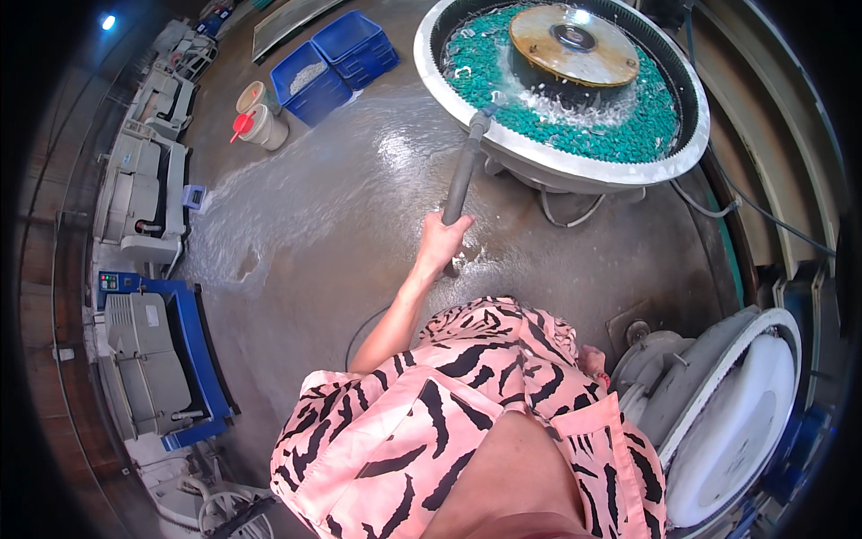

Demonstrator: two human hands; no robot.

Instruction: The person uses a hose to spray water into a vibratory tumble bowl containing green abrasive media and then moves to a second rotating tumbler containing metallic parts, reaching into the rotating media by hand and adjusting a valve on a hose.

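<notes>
Along the left edge stand grey boxy machines point(142, 193), the near one set in a blue frame point(196, 350), all hard-edged metal with dull panels. Farther in, on the wet concrete floor point(323, 225), sit two round pale buckets point(260, 112) with a red scoop point(241, 124) across one, and just right of them two blue plastic crates point(337, 63), ribbed and square, one holding a pale granular heap. The floor shines with a sheet of water running left from the middle. In the centre the left hand point(442, 242) is clenched around the near end of a dark hose point(462, 171), a smooth tube that runs up and away from the hand to a nozzle resting at the near rim of the tub point(539, 153). This tub, far right of centre, is a wide round bowl with a pale rim, full of small green chips point(646, 121) and foaming water around a flat rusty-brown disc point(573, 45). Near the body, in a pink shirt with black stripes, the right hand point(593, 361) shows only as a small part beside the cloth; whether it holds anything cannot be told. At the near right lies a second round machine with a smooth white lid point(736, 422).
</notes>
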